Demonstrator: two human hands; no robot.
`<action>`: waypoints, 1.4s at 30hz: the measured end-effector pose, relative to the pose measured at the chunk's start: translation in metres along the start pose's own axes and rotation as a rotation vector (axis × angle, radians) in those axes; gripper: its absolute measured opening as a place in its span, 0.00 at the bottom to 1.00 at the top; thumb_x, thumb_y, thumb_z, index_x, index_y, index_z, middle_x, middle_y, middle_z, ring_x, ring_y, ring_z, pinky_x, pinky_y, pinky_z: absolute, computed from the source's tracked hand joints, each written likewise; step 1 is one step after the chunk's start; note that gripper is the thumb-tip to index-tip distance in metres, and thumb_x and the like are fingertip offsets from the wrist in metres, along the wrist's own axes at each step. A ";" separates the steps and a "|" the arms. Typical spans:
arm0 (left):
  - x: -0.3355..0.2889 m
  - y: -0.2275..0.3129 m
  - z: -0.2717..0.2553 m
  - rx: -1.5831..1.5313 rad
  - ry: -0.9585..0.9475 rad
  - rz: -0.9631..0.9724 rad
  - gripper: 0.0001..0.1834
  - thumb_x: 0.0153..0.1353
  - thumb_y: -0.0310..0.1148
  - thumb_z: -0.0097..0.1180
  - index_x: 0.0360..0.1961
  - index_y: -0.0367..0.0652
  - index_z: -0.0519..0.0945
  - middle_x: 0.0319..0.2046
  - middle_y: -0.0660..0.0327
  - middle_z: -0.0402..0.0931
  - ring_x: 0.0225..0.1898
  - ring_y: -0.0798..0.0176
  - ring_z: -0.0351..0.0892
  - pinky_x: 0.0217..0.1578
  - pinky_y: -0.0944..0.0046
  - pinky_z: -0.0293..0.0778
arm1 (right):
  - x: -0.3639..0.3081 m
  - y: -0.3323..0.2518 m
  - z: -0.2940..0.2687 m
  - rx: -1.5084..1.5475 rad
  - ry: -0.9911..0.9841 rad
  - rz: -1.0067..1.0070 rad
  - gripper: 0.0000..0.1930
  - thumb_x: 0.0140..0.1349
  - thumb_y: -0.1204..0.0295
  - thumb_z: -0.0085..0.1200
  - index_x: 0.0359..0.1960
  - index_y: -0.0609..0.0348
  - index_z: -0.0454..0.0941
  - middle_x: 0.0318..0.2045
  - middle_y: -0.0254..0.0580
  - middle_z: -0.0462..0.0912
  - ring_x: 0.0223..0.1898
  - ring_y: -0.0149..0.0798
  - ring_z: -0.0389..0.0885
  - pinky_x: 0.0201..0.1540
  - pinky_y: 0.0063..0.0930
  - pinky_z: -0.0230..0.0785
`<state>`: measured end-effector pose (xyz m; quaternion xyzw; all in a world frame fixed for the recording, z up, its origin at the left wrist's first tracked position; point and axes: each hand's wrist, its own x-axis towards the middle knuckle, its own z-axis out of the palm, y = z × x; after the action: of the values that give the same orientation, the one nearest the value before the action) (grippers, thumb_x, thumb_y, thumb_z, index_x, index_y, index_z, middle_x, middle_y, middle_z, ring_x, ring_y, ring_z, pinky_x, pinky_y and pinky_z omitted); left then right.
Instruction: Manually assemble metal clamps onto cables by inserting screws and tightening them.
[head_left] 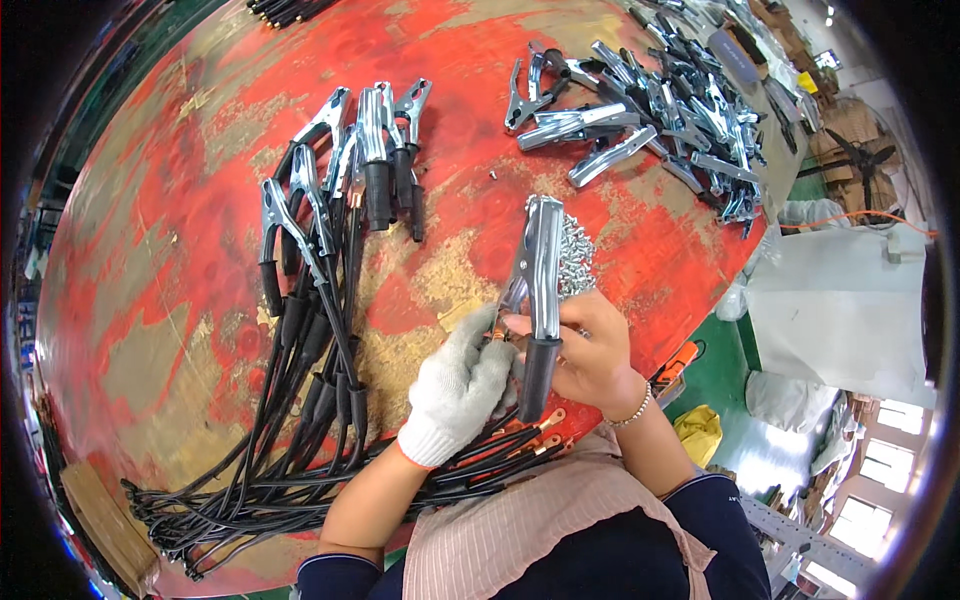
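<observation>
A silver spring clamp (541,262) with a black handle sleeve stands jaws up between my hands near the table's front. My left hand (455,385), in a white knit glove, is closed at the clamp's lower left, pinching a black cable's end where some copper (498,337) shows. My right hand (592,350), bare with a beaded bracelet, is closed around the clamp from the right; one fingertip shows at its left side by the copper. The clamp hides part of the right fingers. Just behind the clamp lies a pile of small silver screws (575,260).
At left, several clamps (372,125) are joined to black cables (255,440) bundled along the front. Loose clamps (680,110) are heaped at the back right of the worn red table (440,60). Cables with copper lugs (552,420) lie by my lap. A fan (860,155) stands beyond.
</observation>
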<state>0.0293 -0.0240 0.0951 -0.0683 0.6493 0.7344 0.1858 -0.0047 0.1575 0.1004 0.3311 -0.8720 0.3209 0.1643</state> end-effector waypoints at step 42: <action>-0.018 -0.008 0.050 1.516 -0.068 0.242 0.12 0.59 0.40 0.57 0.42 0.49 0.78 0.31 0.55 0.81 0.31 0.52 0.82 0.30 0.53 0.77 | -0.072 0.091 -0.090 1.734 0.655 0.302 0.22 0.67 0.59 0.52 0.60 0.49 0.68 0.52 0.39 0.76 0.47 0.37 0.76 0.49 0.34 0.70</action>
<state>0.0560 0.0227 0.1013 0.1720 0.9721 0.1052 0.1199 -0.0076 0.3042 0.0904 0.1143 -0.2728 0.9537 0.0542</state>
